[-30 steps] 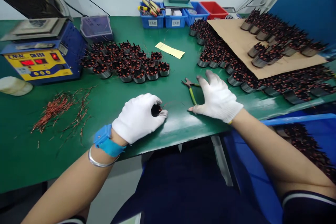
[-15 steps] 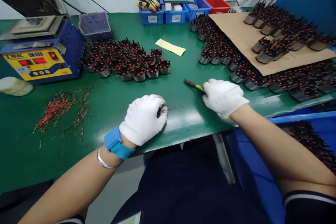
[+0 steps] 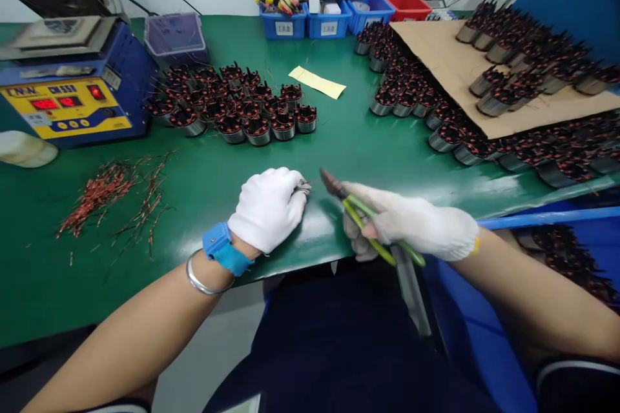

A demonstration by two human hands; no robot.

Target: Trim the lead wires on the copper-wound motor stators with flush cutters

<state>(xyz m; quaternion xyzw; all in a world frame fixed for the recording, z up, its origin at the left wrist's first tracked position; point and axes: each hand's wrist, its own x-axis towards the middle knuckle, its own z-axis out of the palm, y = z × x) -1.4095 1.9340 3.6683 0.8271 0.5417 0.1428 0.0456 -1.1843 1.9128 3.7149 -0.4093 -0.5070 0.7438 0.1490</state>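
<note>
My left hand (image 3: pixel 269 210), in a white glove with a blue wrist strap, is closed near the table's front edge. It wraps round a small dark metal piece, mostly hidden, which looks like a wire-wound motor stator. To the right, my right hand (image 3: pixel 411 222), gloved too, grips a pair of cutting pliers (image 3: pixel 359 211) by the green handles. Their dark jaws point up and left, a short way from my left hand and apart from it. Behind my left hand stands a group of stators (image 3: pixel 256 131) with copper windings and dark upright tabs.
Clipped copper wires (image 3: pixel 104 193) lie on the green table (image 3: pixel 203 187) at left, before a blue-yellow device (image 3: pixel 68 106). More stators (image 3: pixel 404 100) stand at right, some on a cardboard sheet (image 3: pixel 436 51). Small bins (image 3: pixel 283 29) line the back. A blue crate (image 3: pixel 547 216) sits below right.
My right hand has lifted the pliers off the table and turned, bringing their jaws left toward my left hand. My left hand stays closed in nearly the same place.
</note>
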